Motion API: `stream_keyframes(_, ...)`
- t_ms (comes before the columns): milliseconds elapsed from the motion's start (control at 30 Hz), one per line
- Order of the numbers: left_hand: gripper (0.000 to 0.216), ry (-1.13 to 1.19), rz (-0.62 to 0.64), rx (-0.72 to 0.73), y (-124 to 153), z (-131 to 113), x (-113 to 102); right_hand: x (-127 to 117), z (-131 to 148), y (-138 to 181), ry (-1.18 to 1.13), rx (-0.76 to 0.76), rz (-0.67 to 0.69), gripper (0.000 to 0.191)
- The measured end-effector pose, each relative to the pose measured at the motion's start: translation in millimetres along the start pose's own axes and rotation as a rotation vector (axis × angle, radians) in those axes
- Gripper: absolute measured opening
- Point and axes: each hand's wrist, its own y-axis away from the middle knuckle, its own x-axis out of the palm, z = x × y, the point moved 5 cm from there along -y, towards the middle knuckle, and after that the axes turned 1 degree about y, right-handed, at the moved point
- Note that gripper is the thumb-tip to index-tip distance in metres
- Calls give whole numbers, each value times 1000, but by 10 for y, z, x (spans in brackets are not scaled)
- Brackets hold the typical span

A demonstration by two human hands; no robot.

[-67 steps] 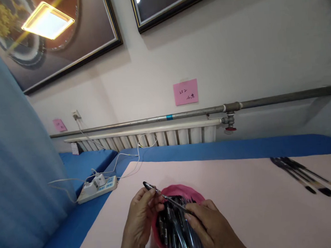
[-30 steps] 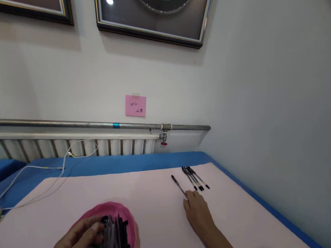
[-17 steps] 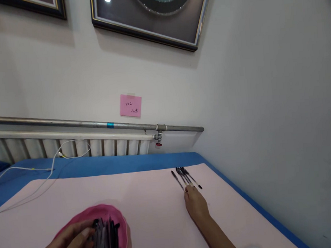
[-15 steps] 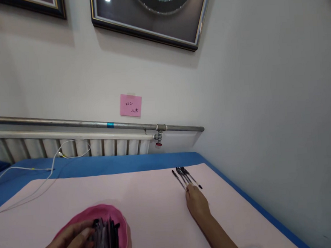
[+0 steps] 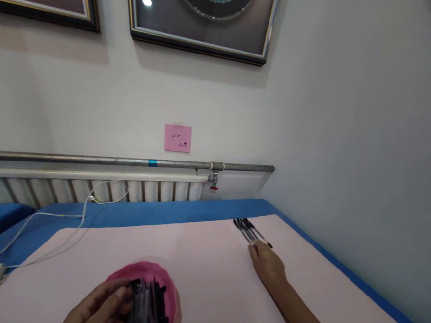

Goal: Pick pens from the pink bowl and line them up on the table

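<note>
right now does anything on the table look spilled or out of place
Nothing stands out. The loose pens lie bunched at the right hand; the other pens sit in the pink container by the left hand, none spilled.

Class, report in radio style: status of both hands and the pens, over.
Left hand on black pens in pink bowl, grip unclear. Right hand flat, fingers touching pen row. White cable far left, out of the way.
</note>
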Motion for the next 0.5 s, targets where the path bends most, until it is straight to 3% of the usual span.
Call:
stream_keyframes(33,33,-5,88,-10,0,-40,-26,-22,25,45,-16,-3,10,20)
stream_keyframes(67,33,1,91,5,4,-100,-89,-34,57,93,-35,-6,25,21)
stream_keyframes(200,27,-11,-57,128,21,-357,-299,-24,374,254,-165,-121,130,29)
stream_keyframes(367,27,-63,-123,178,-25,-413,-370,-307,1282,371,-539,-361,209,27)
stream_keyframes(500,21,-230,-82,215,-42,-351,-321,-518,1982,389,-776,-460,168,26)
